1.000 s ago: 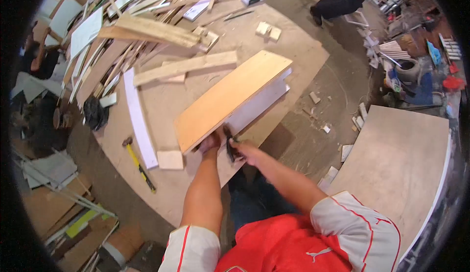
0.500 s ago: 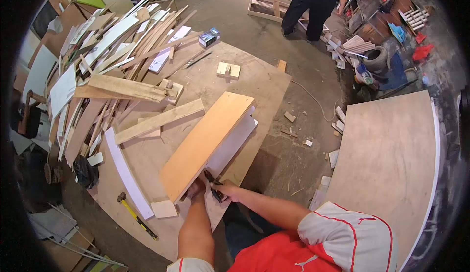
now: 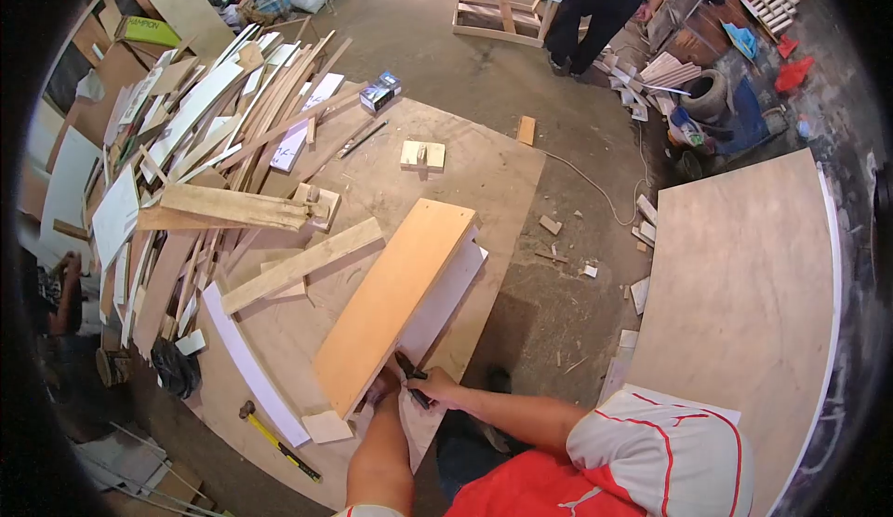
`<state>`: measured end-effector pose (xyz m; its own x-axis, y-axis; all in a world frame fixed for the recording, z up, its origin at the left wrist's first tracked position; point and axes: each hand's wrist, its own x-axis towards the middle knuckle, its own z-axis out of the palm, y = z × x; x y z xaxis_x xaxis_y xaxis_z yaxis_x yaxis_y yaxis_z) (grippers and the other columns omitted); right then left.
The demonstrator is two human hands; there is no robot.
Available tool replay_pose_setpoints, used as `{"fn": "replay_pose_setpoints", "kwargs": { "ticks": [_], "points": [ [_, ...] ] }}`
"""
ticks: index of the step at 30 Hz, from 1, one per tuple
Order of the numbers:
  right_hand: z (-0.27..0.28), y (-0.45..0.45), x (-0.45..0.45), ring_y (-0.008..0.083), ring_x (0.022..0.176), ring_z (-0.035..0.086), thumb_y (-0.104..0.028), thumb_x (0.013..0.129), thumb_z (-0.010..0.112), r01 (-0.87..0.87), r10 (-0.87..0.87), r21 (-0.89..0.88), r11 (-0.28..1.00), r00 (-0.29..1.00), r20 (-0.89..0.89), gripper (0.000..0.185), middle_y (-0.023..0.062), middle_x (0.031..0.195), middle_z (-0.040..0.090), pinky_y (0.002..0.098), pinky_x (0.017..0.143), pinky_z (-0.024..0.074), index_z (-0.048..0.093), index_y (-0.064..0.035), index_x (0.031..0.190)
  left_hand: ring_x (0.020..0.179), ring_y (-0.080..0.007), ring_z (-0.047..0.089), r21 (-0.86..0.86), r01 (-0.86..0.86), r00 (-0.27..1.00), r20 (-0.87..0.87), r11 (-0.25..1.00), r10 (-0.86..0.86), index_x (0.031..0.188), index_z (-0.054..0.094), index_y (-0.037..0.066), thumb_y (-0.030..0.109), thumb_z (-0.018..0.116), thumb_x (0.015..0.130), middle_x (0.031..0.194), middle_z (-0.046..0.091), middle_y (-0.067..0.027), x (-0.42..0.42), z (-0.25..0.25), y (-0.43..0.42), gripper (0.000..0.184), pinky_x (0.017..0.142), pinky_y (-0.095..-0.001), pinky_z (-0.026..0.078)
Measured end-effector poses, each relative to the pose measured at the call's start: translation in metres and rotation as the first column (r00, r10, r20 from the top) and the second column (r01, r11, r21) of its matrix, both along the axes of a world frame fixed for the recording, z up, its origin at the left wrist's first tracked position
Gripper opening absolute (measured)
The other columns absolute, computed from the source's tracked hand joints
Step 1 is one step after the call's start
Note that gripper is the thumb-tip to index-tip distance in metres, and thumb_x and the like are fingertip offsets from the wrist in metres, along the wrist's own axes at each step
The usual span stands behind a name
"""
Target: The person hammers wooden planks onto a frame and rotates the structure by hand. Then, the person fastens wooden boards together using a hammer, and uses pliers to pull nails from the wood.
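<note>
An orange-brown wooden board (image 3: 395, 303) forms the top of a long piece on the plywood table (image 3: 465, 135), with a white panel (image 3: 442, 308) below its right side. My left hand (image 3: 382, 387) is at the near end, partly under the board; its fingers are hidden. Just to the right, my right hand (image 3: 435, 387) is closed around a black tool (image 3: 410, 377), whose upper end points at the white panel.
A yellow-handled hammer (image 3: 279, 443), a curved white strip (image 3: 251, 359) and wood blocks lie on the table. Scrap wood (image 3: 209, 107) is piled at left. A person (image 3: 595, 10) stands beyond; a large plywood sheet (image 3: 744, 312) is at right.
The view has tilted up and shifted, showing more of the floor and the far wooden frame. Both hands stay at the board's near end, the tool still in my right hand.
</note>
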<state>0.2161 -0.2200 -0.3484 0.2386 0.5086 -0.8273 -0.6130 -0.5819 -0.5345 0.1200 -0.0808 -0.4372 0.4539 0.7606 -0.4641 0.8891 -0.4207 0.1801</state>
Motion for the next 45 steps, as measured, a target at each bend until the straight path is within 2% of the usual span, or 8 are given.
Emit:
{"fn": "replay_pose_setpoints", "kwargs": {
  "ticks": [4, 7, 10, 19, 27, 32, 39, 45],
  "points": [
    [0.004, 0.002, 0.001, 0.0188, 0.050, 0.064, -0.031, 0.090, 0.077, -0.005, 0.005, -0.002, 1.000, 1.000, -0.006, 0.034, 0.0098, 0.066, 0.068, 0.0331, 0.043, 0.0490, 0.070, 0.0010, 0.085, 0.137, -0.0406, 0.053, -0.031, -0.026, 0.998, -0.065, 0.999, 0.024, 0.144, 0.053, 0.000, 0.031, 0.046, 0.105, 0.149, 0.052, -0.0255, 0.012, 0.033, -0.002, 0.050, 0.114, -0.0504, 0.040],
    [-0.003, 0.003, -0.003, 0.0186, 0.052, 0.066, -0.030, 0.091, 0.076, 0.032, -0.033, -0.007, 0.999, 0.998, -0.060, 0.032, 0.0101, 0.067, 0.069, 0.0331, 0.043, 0.0486, 0.070, 0.0001, 0.086, 0.138, -0.0398, 0.051, 0.007, 0.176, 0.968, -0.182, 0.984, -0.171, 0.143, 0.054, -0.001, 0.034, 0.046, 0.106, 0.149, 0.052, -0.0258, -0.018, -0.054, 0.017, 0.051, 0.116, -0.0500, 0.038],
    [-0.003, 0.007, -0.006, 0.0196, 0.049, 0.065, -0.030, 0.092, 0.075, 0.037, -0.039, -0.067, 0.997, 0.999, -0.027, 0.034, 0.0112, 0.066, 0.069, 0.0358, 0.041, 0.0473, 0.070, 0.0012, 0.081, 0.136, -0.0476, 0.050, -0.020, -0.052, 0.996, 0.069, 0.998, 0.053, 0.146, 0.053, 0.002, 0.054, 0.041, 0.105, 0.149, 0.051, -0.0286, 0.007, 0.021, -0.003, 0.067, 0.115, -0.0530, 0.039],
    [0.022, 0.011, 0.002, 0.0184, 0.049, 0.063, -0.032, 0.089, 0.078, 0.020, -0.026, -0.131, 0.991, 0.999, -0.048, 0.031, 0.0074, 0.066, 0.067, 0.0343, 0.042, 0.0470, 0.071, -0.0013, 0.085, 0.134, -0.0472, 0.052, -0.040, 0.004, 0.995, 0.101, 0.999, 0.000, 0.145, 0.054, 0.001, 0.052, 0.044, 0.104, 0.148, 0.052, -0.0288, 0.001, 0.001, 0.002, 0.066, 0.113, -0.0527, 0.040],
    [-0.044, -0.005, -0.019, 0.0171, 0.061, 0.066, -0.044, 0.093, 0.076, 0.021, -0.022, -0.019, 1.000, 0.995, -0.096, 0.043, 0.0088, 0.077, 0.070, 0.0334, 0.050, 0.0504, 0.071, -0.0018, 0.094, 0.132, -0.0472, 0.053, -0.011, 0.030, 0.995, 0.093, 0.999, -0.029, 0.144, 0.054, 0.001, 0.048, 0.046, 0.103, 0.146, 0.053, -0.0281, 0.001, -0.006, 0.001, 0.063, 0.112, -0.0530, 0.041],
    [-0.024, -0.005, -0.003, 0.0202, 0.062, 0.064, -0.045, 0.092, 0.076, -0.038, 0.048, 0.060, 0.997, 0.983, -0.178, 0.044, 0.0094, 0.080, 0.066, 0.0382, 0.051, 0.0553, 0.069, -0.0018, 0.098, 0.131, -0.0472, 0.054, 0.007, 0.042, 0.995, 0.086, 0.999, -0.042, 0.144, 0.055, 0.001, 0.046, 0.048, 0.102, 0.145, 0.054, -0.0277, 0.003, -0.010, 0.003, 0.061, 0.111, -0.0533, 0.042],
    [-0.014, 0.005, -0.013, 0.0179, 0.053, 0.066, -0.015, 0.081, 0.082, 0.009, -0.009, -0.020, 1.000, 1.000, -0.018, 0.020, 0.0097, 0.069, 0.070, 0.0334, 0.043, 0.0512, 0.071, 0.0008, 0.083, 0.130, -0.0471, 0.055, 0.025, 0.055, 0.995, 0.085, 0.998, -0.057, 0.143, 0.055, 0.001, 0.043, 0.050, 0.101, 0.144, 0.056, -0.0271, 0.004, -0.010, 0.003, 0.059, 0.111, -0.0536, 0.042],
    [0.020, 0.009, -0.008, 0.0212, 0.051, 0.065, -0.014, 0.084, 0.080, 0.118, -0.128, -0.062, 0.991, 0.976, -0.175, 0.023, 0.0123, 0.067, 0.068, 0.0355, 0.043, 0.0504, 0.067, 0.0041, 0.082, 0.129, -0.0471, 0.056, 0.034, 0.060, 0.994, 0.090, 0.998, -0.063, 0.142, 0.056, 0.001, 0.041, 0.052, 0.101, 0.143, 0.057, -0.0266, 0.003, -0.010, 0.003, 0.057, 0.110, -0.0539, 0.043]
  ]
}}
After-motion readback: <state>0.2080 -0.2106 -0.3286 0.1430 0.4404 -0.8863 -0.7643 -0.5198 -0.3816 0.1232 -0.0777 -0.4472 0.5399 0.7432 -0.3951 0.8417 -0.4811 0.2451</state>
